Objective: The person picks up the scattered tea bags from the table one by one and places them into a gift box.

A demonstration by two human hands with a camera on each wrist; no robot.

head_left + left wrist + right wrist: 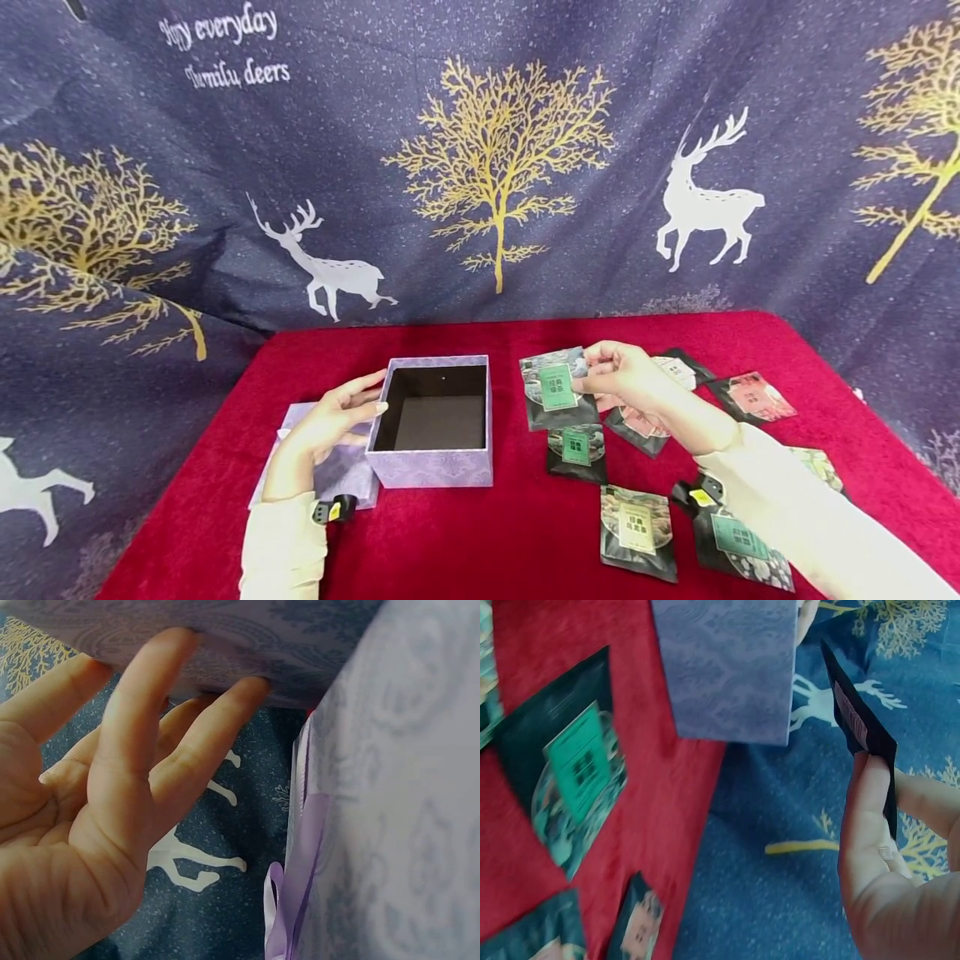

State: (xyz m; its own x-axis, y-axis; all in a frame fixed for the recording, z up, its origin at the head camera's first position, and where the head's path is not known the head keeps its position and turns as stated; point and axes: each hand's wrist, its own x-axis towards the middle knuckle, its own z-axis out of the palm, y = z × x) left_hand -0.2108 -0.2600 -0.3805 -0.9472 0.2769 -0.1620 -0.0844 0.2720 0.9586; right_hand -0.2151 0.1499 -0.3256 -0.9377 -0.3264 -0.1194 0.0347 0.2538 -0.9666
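My right hand (624,377) pinches a dark tea packet (557,388) with a green label by its right edge, holding it above the table. Edge-on in the right wrist view, the same packet (862,724) sits between thumb and fingers. My left hand (330,425) touches the left side of an uncovered lilac patterned box (431,468) with fairly straight fingers. Its dark interior shows in the head view. Beneath the left forearm and hand lies the lilac lid (348,475), whose purple ribbon (300,877) appears in the left wrist view.
Another green-labelled packet (576,450) lies below the held one. Nearer the front are a yellow-labelled packet (636,533) and a teal-labelled packet (742,542). Red-labelled packets, including one packet (752,397), lie to the right on the red cloth (465,550). A printed curtain (480,167) hangs behind.
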